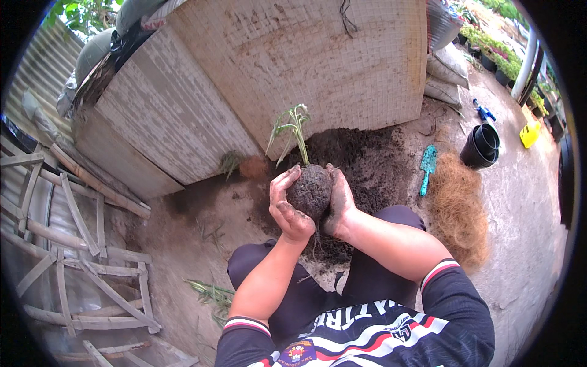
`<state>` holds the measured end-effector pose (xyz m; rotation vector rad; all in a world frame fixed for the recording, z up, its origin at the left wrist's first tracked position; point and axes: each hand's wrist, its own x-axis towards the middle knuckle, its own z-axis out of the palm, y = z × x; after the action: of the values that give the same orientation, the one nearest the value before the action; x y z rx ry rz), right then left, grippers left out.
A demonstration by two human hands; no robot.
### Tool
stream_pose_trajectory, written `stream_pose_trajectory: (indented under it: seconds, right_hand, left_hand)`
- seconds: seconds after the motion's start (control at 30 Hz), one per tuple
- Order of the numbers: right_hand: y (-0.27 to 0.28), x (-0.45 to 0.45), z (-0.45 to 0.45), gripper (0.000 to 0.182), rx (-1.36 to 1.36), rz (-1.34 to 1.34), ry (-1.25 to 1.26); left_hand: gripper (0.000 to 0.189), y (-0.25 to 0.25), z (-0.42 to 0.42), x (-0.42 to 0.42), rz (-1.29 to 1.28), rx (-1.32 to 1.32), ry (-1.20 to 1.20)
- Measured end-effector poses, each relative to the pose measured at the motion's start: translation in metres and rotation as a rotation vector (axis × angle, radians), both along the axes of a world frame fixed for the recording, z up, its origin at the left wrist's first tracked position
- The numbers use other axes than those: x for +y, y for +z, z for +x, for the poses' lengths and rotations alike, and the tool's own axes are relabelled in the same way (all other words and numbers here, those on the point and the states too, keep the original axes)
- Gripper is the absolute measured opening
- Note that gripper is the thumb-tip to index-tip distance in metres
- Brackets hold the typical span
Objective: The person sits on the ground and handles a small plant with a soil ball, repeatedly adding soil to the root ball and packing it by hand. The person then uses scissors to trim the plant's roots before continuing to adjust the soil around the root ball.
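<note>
Between my two soil-covered palms is a round, dark ball of soil (310, 190), with a leafy green plant (299, 133) rising from its top. My left hand (288, 206) cups the ball's left side. Against its right side presses my right hand (340, 199). A few thin roots (316, 243) dangle beneath the ball. Below and behind it, a heap of loose dark soil (371, 169) spreads over the concrete floor. Whatever lies under my palms is hidden.
Right of the soil are a teal hand trowel (428, 167), a pile of brown coir fibre (456, 206), stacked black pots (480, 146) and a yellow container (530, 134). Pale panels (321, 64) stand ahead. A wooden frame (91, 270) is at left; cut leaves (211, 293) lie near my left knee.
</note>
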<state>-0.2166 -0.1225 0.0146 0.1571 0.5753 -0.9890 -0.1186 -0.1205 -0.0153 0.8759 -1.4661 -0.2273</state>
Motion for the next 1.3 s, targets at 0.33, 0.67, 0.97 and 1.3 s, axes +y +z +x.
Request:
stream_pose_trajectory:
  seconds: [0.33, 0.67, 0.97, 1.3]
  right_hand:
    - [0.005, -0.002, 0.001, 0.043, 0.051, 0.089, -0.022]
    - [-0.010, 0.002, 0.004, 0.047, 0.095, 0.049, -0.076]
    - [-0.004, 0.002, 0.001, 0.048, 0.102, 0.019, -0.060]
    - [-0.008, 0.000, 0.001, 0.045, 0.095, 0.044, -0.069]
  left_hand:
    - [0.072, -0.004, 0.003, -0.003, 0.080, 0.044, -0.101]
    - [0.068, -0.007, -0.003, 0.000, -0.021, 0.034, 0.020]
    - [0.075, -0.006, -0.003, 0.003, 0.081, 0.018, 0.009]
    - [0.076, -0.013, -0.001, 0.000, 0.125, 0.069, -0.080]
